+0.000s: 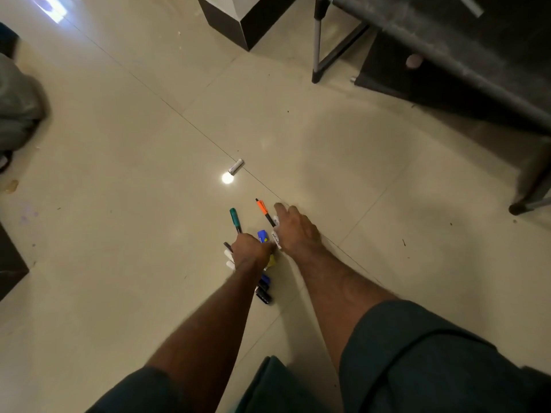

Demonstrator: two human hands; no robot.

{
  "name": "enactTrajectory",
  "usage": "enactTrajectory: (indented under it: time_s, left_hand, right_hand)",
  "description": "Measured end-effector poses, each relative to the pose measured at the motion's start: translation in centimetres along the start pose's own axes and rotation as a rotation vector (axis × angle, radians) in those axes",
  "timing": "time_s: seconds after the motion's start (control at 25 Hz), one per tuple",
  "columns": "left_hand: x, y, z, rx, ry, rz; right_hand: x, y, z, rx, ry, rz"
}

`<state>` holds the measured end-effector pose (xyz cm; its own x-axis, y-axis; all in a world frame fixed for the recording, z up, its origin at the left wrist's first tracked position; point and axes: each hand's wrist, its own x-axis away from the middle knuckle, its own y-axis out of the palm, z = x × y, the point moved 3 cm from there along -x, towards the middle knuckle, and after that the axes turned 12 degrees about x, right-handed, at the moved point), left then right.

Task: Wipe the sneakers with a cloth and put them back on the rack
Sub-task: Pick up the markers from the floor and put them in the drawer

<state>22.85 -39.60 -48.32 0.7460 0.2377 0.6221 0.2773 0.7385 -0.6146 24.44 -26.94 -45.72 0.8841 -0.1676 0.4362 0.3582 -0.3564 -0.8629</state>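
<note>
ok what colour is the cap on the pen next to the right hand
Orange; the pen's cap shows clearly in the head view, just left of the right hand.

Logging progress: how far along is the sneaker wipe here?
Nothing looks done: no sneakers, cloth or rack in view. In hand: left hand grips a bundle of markers on the tiled floor; right hand reaches over an orange-capped pen. Wiping and racking remain.

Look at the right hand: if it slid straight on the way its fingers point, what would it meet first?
Probably nothing: ahead of the right hand lies bare floor. The orange pen sits beside it, the small white cylinder further left.
</note>
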Motion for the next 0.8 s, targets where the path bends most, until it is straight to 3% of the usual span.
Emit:
enactTrajectory:
  time_s: [0.12,0.24,0.52,0.8]
  left_hand:
    - [-0.5,0.4,-0.1,0.019,0.005,0.001]
    - [-0.4,0.4,-0.6,0.048,0.007,-0.006]
    - [-0.7,0.6,-0.8,0.067,0.094,-0.031]
    - [0.0,1.3,-0.2,0.055,0.132,-0.089]
  right_hand:
    - [0.4,1.0,-1.2,0.049,-0.100,-0.072]
    - [0.8,1.4,-0.8,0.121,-0.059,-0.003]
    - [1.4,1.5,1.6,-0.075,0.174,0.037]
    - [1.0,1.7,2.6,-0.281,0.370,-0.074]
